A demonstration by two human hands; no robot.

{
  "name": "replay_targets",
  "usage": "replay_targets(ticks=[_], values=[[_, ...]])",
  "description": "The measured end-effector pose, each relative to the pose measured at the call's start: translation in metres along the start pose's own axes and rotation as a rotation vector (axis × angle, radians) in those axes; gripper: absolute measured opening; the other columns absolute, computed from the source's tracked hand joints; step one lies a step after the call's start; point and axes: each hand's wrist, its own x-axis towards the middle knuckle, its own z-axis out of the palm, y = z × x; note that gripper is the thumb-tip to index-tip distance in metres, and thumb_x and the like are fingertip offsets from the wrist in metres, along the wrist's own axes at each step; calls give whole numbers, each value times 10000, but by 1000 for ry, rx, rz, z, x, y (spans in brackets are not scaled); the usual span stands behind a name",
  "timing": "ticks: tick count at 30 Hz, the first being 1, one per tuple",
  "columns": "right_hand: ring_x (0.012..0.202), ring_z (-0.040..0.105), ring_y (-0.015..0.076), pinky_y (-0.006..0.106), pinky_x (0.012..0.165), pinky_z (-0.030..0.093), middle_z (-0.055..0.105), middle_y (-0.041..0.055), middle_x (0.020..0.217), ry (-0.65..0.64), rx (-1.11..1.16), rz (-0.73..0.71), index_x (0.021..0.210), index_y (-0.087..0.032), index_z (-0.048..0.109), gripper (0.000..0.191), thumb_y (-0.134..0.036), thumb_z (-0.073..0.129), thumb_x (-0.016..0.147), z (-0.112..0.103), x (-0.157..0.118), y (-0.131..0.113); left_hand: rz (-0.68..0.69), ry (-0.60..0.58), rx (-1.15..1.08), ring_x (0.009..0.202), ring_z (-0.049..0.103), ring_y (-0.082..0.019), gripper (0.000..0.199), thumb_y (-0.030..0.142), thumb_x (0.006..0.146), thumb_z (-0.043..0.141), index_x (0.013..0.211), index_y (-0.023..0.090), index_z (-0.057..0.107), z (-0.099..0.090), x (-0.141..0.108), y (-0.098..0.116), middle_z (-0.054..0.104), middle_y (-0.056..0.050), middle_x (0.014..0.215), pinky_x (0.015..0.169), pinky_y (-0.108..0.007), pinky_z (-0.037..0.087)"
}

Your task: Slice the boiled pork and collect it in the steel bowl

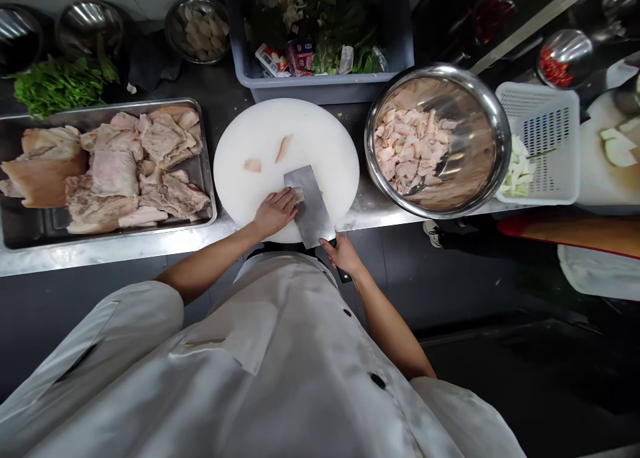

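Note:
My right hand (343, 253) grips the dark handle of a cleaver (313, 205), its broad blade lying over the round white cutting board (240, 131). Against the left side of the blade, my left hand (277, 213) presses down on a small piece of pale meat (299, 194), fingers together. Most of that piece is hidden by the fingers and blade. Two thin scraps of meat, one flat (253, 165) and one narrow strip (283, 149), lie farther back on the board.
Left of the board stands a metal tray (213, 208) with large meat chunks. To the right, a steel bowl (493, 98) holds cut meat, beside a white basket (563, 145). A grey bin (320, 88) of scraps sits behind. Greens (65, 85) and metal bowls line the back left.

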Motion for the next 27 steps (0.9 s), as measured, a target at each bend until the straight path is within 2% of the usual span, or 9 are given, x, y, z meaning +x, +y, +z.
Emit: replay_targets(ticks=[3, 6, 8, 10, 14, 16, 19, 22, 27], values=[[332, 463, 139, 245, 367, 342, 493, -97, 477, -93, 13, 49, 936, -239, 508, 423, -643, 608, 862, -23, -21, 24, -123, 67, 10, 1252, 609, -333, 358, 236, 1049, 406, 1273, 198, 682, 0, 27, 0, 711, -164, 1246, 1006, -520, 480], [342, 435, 122, 237, 368, 324, 489, -102, 485, -180, 0, 102, 926, -228, 524, 449, -651, 649, 837, -62, -53, 53, -306, 148, 54, 1179, 607, -370, 295, 215, 1027, 432, 1111, 153, 707, -11, 50, -25, 710, -192, 1133, 975, -557, 473], [353, 430, 117, 238, 381, 329, 491, -102, 490, -208, -10, 126, 934, -222, 543, 454, -650, 659, 840, -84, -73, 66, -407, 222, 90, 1190, 600, -384, 305, 185, 1012, 416, 1049, 129, 713, -21, 53, -44, 705, -208, 1129, 985, -571, 461], [361, 438, 120, 244, 391, 343, 497, -98, 500, -178, -3, 142, 947, -223, 556, 463, -663, 658, 844, -92, -87, 69, -358, 246, 77, 1224, 600, -369, 336, 184, 1007, 401, 1110, 124, 716, -27, 45, -53, 704, -202, 1185, 1006, -557, 458], [366, 474, 139, 260, 396, 374, 496, -85, 501, 45, 41, 117, 905, -242, 523, 490, -717, 628, 842, -68, -86, 52, 82, -27, -24, 1441, 501, -312, 489, 290, 1017, 435, 1474, 177, 567, -18, 15, -33, 578, -151, 1514, 1113, -493, 438], [357, 488, 153, 268, 385, 376, 505, -74, 500, 138, 46, 111, 885, -254, 491, 494, -732, 609, 843, -50, -75, 38, 201, -162, -24, 1539, 394, -304, 616, 379, 1019, 472, 1601, 185, 417, -9, 4, -17, 435, -139, 1643, 1193, -475, 381], [356, 525, 181, 286, 421, 412, 540, -52, 483, 188, -33, 106, 893, -254, 495, 435, -679, 591, 880, -35, -55, 21, 216, -209, 5, 1584, 316, -310, 746, 463, 1018, 502, 1664, 169, 274, 2, -3, -6, 329, -149, 1695, 1263, -467, 299], [403, 581, 207, 307, 545, 478, 566, -30, 463, 226, -160, 53, 921, -235, 541, 345, -578, 577, 929, -34, -43, 11, 204, -199, 21, 1604, 266, -307, 759, 475, 1035, 477, 1676, 157, 222, 5, -2, -8, 291, -149, 1708, 1289, -481, 255], [420, 604, 225, 317, 575, 488, 556, -38, 453, 197, -194, 56, 938, -236, 534, 332, -567, 548, 948, -37, -50, 13, 201, -201, 19, 1611, 245, -305, 747, 474, 1048, 450, 1671, 130, 225, 5, 0, -10, 276, -159, 1709, 1294, -493, 250]])
